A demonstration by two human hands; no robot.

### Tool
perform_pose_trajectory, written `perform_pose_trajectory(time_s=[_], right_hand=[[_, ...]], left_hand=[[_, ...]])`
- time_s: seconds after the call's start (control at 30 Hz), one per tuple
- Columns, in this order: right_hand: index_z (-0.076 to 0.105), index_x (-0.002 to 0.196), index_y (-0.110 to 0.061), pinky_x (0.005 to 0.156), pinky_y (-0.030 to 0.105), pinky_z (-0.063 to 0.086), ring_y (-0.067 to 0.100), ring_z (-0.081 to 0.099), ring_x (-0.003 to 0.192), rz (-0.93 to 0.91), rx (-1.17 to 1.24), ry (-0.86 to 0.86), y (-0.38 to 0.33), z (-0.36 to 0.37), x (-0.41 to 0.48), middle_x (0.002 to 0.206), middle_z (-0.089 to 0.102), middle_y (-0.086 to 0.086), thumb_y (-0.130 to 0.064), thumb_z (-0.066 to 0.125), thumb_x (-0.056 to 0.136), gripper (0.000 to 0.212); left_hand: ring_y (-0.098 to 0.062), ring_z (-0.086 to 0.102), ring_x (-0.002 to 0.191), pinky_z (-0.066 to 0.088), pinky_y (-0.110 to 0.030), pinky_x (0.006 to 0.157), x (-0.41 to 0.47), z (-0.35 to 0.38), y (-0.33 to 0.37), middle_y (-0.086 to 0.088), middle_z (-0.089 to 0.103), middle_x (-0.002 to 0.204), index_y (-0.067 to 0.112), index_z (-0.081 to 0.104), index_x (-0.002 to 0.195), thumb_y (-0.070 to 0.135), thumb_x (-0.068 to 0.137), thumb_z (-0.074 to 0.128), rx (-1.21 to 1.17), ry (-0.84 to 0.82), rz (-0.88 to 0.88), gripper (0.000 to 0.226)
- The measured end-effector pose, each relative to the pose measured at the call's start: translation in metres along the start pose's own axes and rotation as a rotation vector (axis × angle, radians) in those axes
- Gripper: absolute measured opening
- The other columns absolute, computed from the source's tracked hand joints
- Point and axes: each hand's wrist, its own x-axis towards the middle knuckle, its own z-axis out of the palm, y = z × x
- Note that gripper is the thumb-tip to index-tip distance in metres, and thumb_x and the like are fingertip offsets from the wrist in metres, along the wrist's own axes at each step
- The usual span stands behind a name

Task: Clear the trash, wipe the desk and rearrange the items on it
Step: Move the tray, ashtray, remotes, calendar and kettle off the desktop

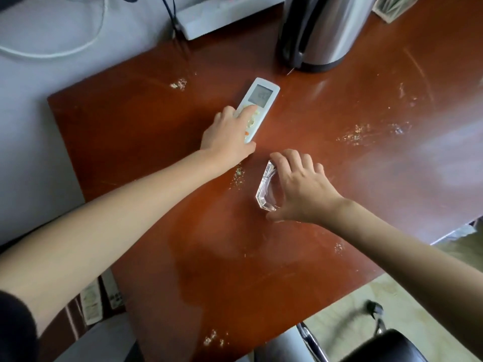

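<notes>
Head view: a person's two bare forearms reach across a glossy reddish-brown wooden bench (pixel 146 131) whose surface is scuffed and dotted with pale crumb-like specks (pixel 355 135). The left hand (pixel 226 135) lies on the lower half of a slim white plastic remote control (pixel 257 107) with a grey display and orange and yellowish buttons; its fingers (pixel 247 111) are spread loosely over the keypad, thumb along the remote's near end, pressing or clasping it against the bench. The remote sits near mid-bench, angled toward the far right. Just beside it, closer to the camera, the right hand (pixel 300 186) caps a clear, faceted, thick-walled glass dish (pixel 266 189), fingers curled over its far rim and thumb at its near edge, gripping it. At the far edge stands a brushed stainless-steel electric kettle (pixel 324 32) with a black handle. A white power strip (pixel 222 17) and cables lie at upper left. A black chair seat (pixel 386 346) shows at lower right.
</notes>
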Motion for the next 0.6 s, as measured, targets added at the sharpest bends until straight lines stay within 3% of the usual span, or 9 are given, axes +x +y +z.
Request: perform_pose_trajectory(time_s=[0.3,0.6], right_hand=[[0.023,0.14,-0.016,0.097,0.047,0.036,0.031,0.034,0.12,0.031,0.115,0.073,-0.035,-0.008,-0.015,0.136,0.03,0.005,-0.059,0.073,0.054,0.108],[0.025,0.137,-0.018,0.097,0.047,0.039,0.032,0.035,0.121,0.015,0.138,0.211,-0.185,-0.015,-0.069,0.136,0.031,0.007,-0.059,0.072,0.056,0.102]], left_hand=[[-0.024,0.047,0.109,0.046,-0.034,0.077,-0.043,-0.03,-0.043,-0.008,0.041,0.127,0.031,0.031,0.139,0.032,0.084,0.063,-0.093,0.002,-0.011,0.064],[-0.022,0.048,0.107,0.041,-0.027,0.071,-0.186,-0.076,-0.137,-0.008,0.041,0.126,0.03,0.031,0.138,0.034,0.085,0.063,-0.07,0.12,0.009,0.062]])
